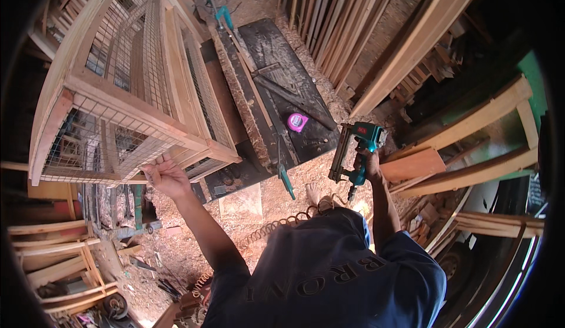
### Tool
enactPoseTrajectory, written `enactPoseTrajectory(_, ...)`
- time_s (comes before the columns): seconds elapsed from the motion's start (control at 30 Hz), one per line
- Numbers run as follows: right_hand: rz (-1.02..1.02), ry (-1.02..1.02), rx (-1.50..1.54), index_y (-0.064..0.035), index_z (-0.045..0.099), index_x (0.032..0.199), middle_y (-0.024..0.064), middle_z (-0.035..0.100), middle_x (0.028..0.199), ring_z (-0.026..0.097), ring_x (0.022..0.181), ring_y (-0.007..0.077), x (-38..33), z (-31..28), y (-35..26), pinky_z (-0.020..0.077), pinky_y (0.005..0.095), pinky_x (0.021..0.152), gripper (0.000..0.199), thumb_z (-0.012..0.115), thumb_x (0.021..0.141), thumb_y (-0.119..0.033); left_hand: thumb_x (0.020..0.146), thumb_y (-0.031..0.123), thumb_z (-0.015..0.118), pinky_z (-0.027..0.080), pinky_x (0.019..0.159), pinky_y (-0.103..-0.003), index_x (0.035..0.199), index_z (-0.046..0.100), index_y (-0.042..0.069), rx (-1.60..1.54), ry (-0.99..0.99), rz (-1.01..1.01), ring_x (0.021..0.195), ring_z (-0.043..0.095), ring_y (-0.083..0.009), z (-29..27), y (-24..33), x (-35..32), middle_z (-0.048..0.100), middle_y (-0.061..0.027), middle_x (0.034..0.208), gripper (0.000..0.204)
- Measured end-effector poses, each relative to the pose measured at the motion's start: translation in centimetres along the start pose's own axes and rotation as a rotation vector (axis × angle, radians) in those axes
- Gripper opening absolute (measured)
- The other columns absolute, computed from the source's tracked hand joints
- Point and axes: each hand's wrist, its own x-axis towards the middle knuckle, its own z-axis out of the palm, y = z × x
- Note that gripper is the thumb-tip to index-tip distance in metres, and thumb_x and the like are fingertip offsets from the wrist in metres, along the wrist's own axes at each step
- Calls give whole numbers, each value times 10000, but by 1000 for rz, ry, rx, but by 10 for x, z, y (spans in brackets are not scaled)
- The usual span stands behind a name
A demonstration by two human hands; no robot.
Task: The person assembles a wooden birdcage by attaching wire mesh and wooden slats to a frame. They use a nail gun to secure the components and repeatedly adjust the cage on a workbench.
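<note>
A wooden cage frame (138, 111) with wire mesh (88, 122) across its openings stands at the left, on the end of a dark workbench. My left hand (169, 176) is at the lower near edge of the cage, fingers loosely bent and partly apart, with fingertips against the mesh and lower rail. In my right hand (369, 162) is a teal and black air nail gun (356, 151), held upright beside the bench's right end. A coiled air hose (276, 228) runs below it, partly hidden by my body.
On the dark workbench (253, 45) lie a pink tape measure (298, 122), a metal bar (294, 100) and a teal-handled clamp (286, 181). Long boards (424, 40) lean at the far right. Curved wooden frames (471, 125) stand at the right. Wood shavings (229, 240) cover the floor.
</note>
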Motion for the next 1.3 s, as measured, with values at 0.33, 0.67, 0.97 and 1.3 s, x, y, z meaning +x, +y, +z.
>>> enactPoseTrajectory(0.33, 429, -544, 168, -97, 552, 962, 5, 485, 642, 441, 486, 136, 258, 83, -37, 398, 270, 483, 170, 622, 816, -149, 978, 183, 586, 452, 1083, -407, 1332, 531, 17, -58, -113, -57, 1223, 567, -221, -19, 14, -3, 591, -104, 1349, 394)
enactPoseTrajectory(0.67, 463, -739, 7, -88, 568, 1244, -12, 481, 706, 457, 595, 125, 299, 173, -9, 412, 279, 565, 420, 573, 831, -160, 957, 171, 625, 491, 1047, -390, 1288, 566, 52, -49, -69, 4, 1142, 618, -204, -16, 11, -7, 643, -69, 1264, 356)
enactPoseTrajectory(0.97, 434, -681, 78, -87, 593, 1149, -4, 497, 709, 483, 604, 137, 303, 205, -18, 431, 286, 570, 345, 602, 817, -181, 951, 132, 621, 513, 1021, -364, 1284, 561, 53, -74, -70, -17, 1130, 629, -175, -18, 11, -10, 654, -60, 1243, 347)
enactPoseTrajectory(1.3, 378, -789, 80, -67, 539, 1281, 4, 449, 654, 439, 523, 139, 298, 198, -17, 385, 285, 491, 449, 577, 845, -167, 961, 165, 588, 523, 1003, -350, 1254, 566, 47, -30, 41, 28, 1087, 646, -168, -7, 9, -9, 669, -51, 1202, 317)
